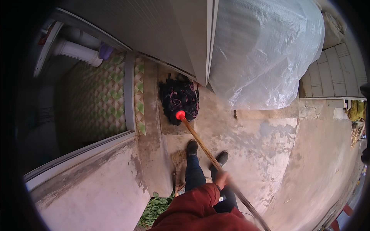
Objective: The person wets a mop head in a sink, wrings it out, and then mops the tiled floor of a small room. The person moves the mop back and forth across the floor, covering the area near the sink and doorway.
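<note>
My left hand [222,179], at the end of a dark red sleeve, is closed around the wooden handle of a mop [202,144]. The handle runs from the lower right up to a red plastic socket [180,115]. Beyond the socket, the mop head of black cloth strips with some pink ones [180,98] is spread on the concrete floor beside the door sill. My right hand is out of view. My two dark shoes [192,147] stand on the floor just below the mop head, one on each side of the handle.
A straw broom [178,161] stands left of my legs, above green leaves [156,208]. On the left, a doorway with a metal sill [130,92] opens onto a patterned tiled floor. A grey door panel [173,34] and a large plastic-covered object [260,57] stand ahead.
</note>
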A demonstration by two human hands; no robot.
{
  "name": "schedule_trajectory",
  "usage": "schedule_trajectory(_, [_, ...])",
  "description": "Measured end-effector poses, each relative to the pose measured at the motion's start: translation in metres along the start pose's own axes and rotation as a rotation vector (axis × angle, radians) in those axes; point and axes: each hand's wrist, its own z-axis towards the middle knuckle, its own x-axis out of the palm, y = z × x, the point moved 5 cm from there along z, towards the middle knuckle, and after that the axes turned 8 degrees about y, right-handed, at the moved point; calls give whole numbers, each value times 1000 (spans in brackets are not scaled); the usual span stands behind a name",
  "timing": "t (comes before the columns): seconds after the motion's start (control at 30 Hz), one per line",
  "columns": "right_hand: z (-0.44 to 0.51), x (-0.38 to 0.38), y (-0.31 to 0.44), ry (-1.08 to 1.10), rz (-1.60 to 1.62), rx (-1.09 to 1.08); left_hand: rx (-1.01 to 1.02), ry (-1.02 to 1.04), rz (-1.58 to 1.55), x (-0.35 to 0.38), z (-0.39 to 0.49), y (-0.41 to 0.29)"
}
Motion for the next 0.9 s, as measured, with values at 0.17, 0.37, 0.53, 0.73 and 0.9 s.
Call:
schedule_trajectory(0.17, [4, 0, 75, -253, -321, -302, 300, -169, 226, -12, 33, -141])
schedule_trajectory(0.37, [16, -16, 137, 172, 123, -146, 574, -199, 394, 7, 57, -266])
schedule_trajectory(0.53, [4, -66, 120, -22, 178, -214, 501, -179, 296, -4, 36, -209])
schedule_trajectory(0.73, [-14, -131, 17, -225, -130, -97, 308, -73, 28, -19, 4, -69])
schedule_trajectory(0.9, [-42, -173, -74, -321, -118, -39, 60, -71, -84, -18, -18, 47])
